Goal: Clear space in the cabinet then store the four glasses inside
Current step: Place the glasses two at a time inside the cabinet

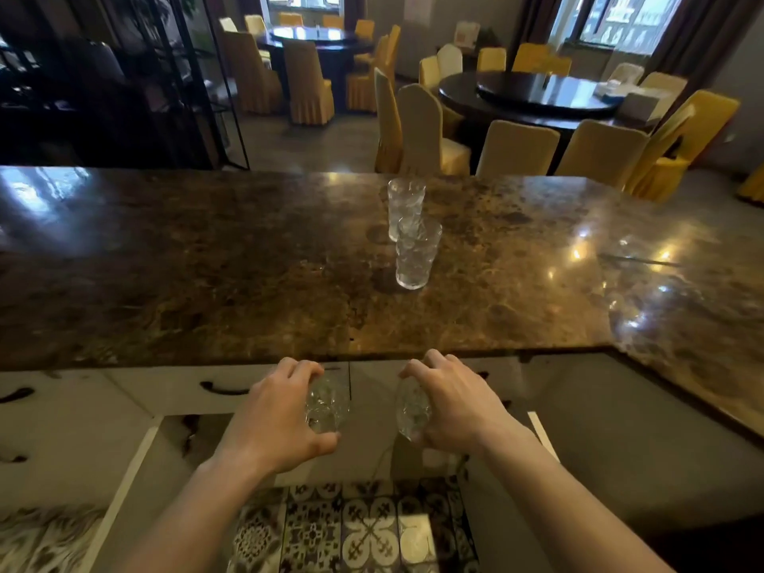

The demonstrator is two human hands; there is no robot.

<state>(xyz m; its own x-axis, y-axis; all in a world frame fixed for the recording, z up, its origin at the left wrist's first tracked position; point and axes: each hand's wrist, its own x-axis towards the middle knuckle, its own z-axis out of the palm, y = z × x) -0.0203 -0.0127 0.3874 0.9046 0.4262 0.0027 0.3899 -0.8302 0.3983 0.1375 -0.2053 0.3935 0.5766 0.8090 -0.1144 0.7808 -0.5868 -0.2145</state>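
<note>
Clear cut-pattern glasses (415, 254): 2 on counter (206, 262), 1 per hand.

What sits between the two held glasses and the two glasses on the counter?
Head view: only bare marble counter and its front edge separate the held glasses from the standing pair.

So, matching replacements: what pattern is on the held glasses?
Clear, cut-crystal texture on both held glasses, head view.

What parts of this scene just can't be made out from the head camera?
- Cabinet interior: hidden in the head view behind the left hand, right hand and both forearms.
- Clear cut-glass tumbler in the left hand: its rim is covered by fingers.
- Far clear patterned glass on the brown marble counter: its base is hidden by the nearer glass.
</note>
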